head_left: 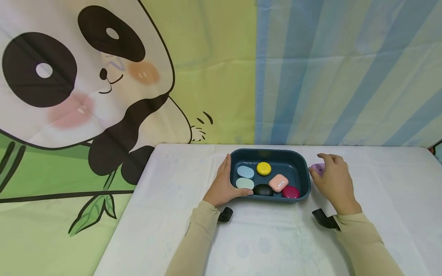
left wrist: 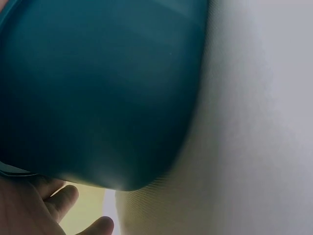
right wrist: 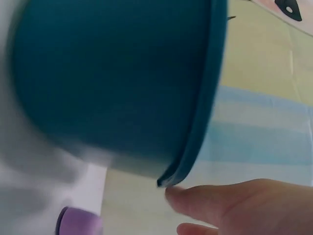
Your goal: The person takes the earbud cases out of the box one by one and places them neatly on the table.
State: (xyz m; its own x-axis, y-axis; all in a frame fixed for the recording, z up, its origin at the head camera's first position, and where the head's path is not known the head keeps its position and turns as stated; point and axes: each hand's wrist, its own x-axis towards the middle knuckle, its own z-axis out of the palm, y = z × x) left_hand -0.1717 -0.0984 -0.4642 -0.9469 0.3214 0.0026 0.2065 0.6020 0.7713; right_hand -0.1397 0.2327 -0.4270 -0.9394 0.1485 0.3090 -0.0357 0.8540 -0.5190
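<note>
A dark blue rounded rectangular tub [head_left: 269, 154] stands on the table. Inside lie a light blue oval piece [head_left: 245, 172], a pale mint oval piece [head_left: 244, 183], a round yellow piece [head_left: 264, 168], a glossy pink rounded-square piece [head_left: 278, 183], a black oval piece [head_left: 263, 190] and a dark red piece [head_left: 291, 192]. My left hand [head_left: 222, 188] holds the tub's left end, thumb over the front rim, fingers along the side. Just right of the tub, my right hand [head_left: 333, 184] has bent fingers above a purple piece [head_left: 318, 168], partly hidden. That purple piece [right wrist: 79, 222] appears apart from the fingers in the right wrist view.
A white cloth covers the table [head_left: 262, 245]. Behind it hangs a printed curtain [head_left: 214, 76] with a panda and blue stripes. Black wrist mounts [head_left: 324, 220] protrude near both sleeves.
</note>
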